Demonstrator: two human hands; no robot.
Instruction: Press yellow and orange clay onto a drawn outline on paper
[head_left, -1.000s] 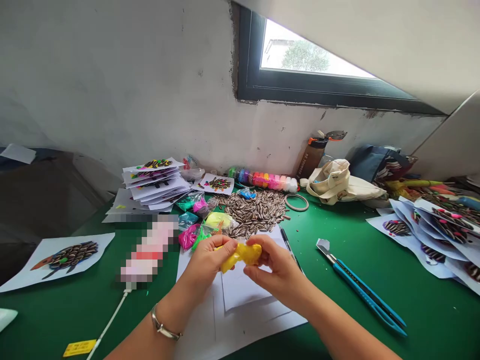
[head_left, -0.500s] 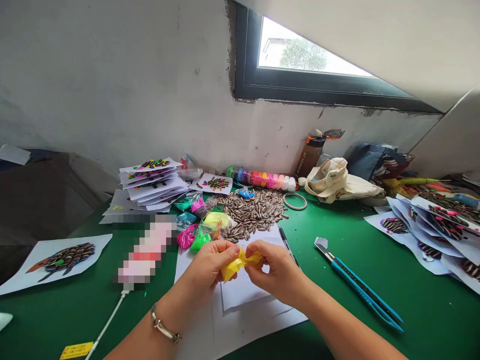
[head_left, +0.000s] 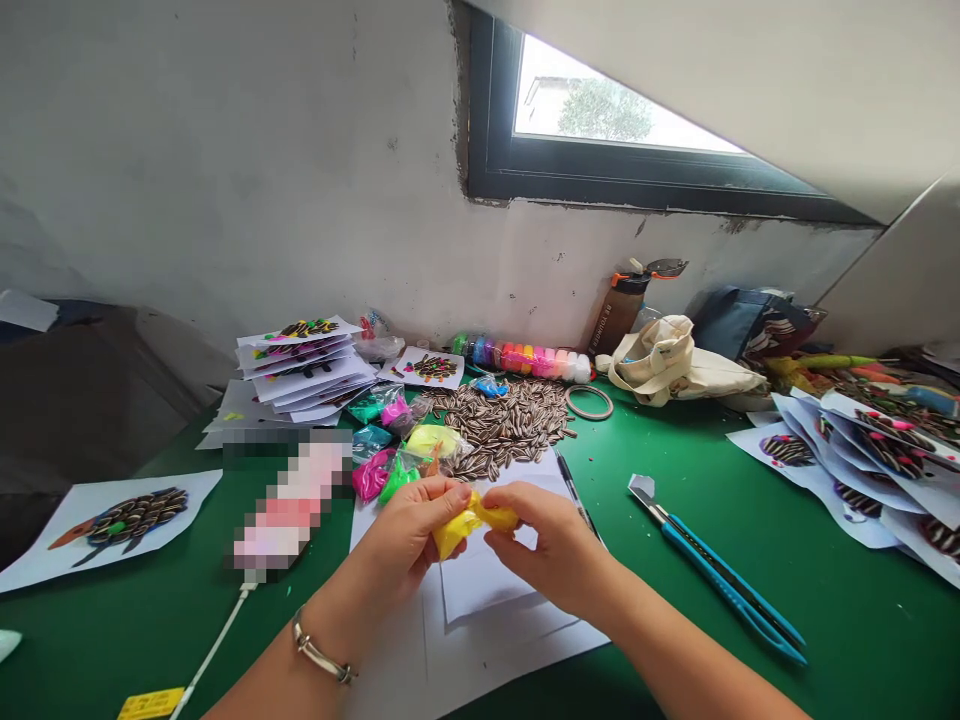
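Observation:
Above the white paper is a small plastic bag of yellow modelling clay, its end twisted. My left hand grips the full part of the bag, thumb on top. At the twisted end, my right hand has its index finger against the yellow plastic, and the thumb sits a little lower. Just beyond my left hand lie bags of green clay, magenta clay and pale yellow clay. A black pen rests beyond my right hand.
Sunflower seeds are heaped behind the paper. Blue-handled tweezers lie to the right, near a stack of seed pictures. More pictures are piled at the back left. A bottle stands by the wall.
My right thumb has dropped away from the index finger, loosening the pinch at the bag's twisted end. Both hands and the yellow bag have shifted slightly left.

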